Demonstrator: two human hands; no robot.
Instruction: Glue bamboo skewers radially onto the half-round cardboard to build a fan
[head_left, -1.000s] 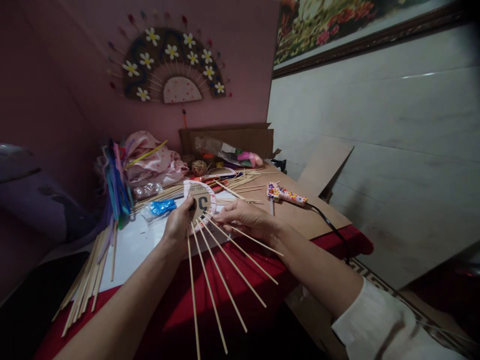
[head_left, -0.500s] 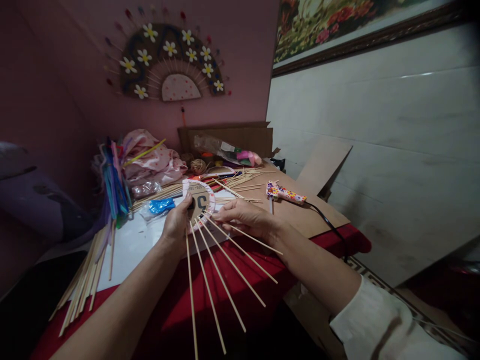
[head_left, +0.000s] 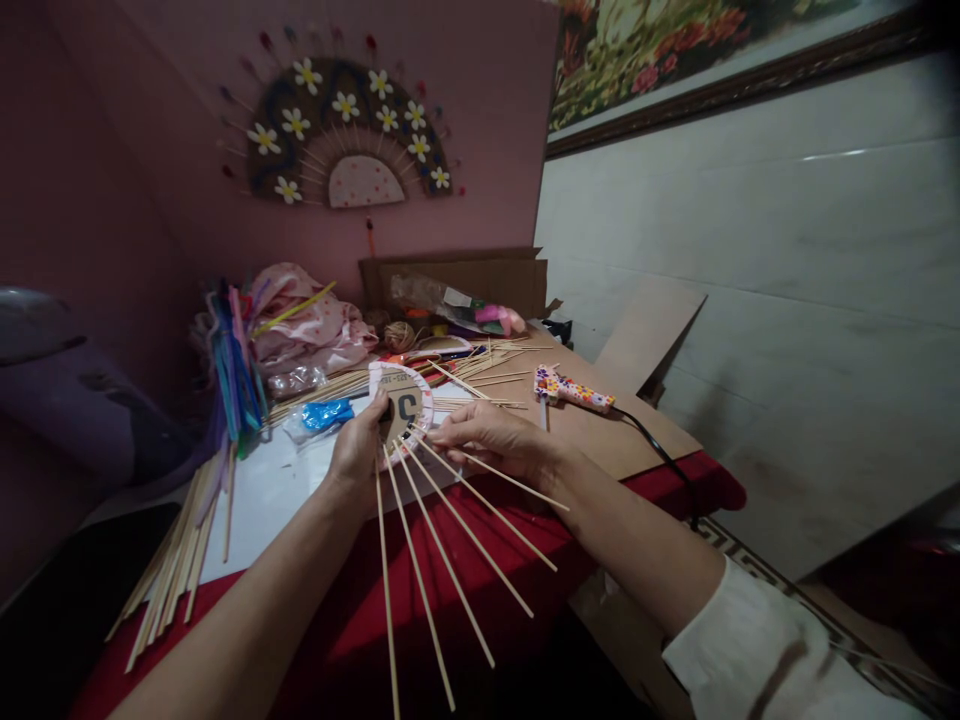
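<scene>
Left hand (head_left: 358,447) fingers clamp a round cardboard disc (head_left: 409,393) steady, so right hand (head_left: 491,440) fingers, closed together, pinch a thin bamboo stick (head_left: 517,483) against it.

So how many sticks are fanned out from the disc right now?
6 sticks. From the disc the left hand grips: one nearly straight toward the camera, four spreading rightward in turn, the sixth pinched by the right hand. Others may be hidden under the hands.
</scene>
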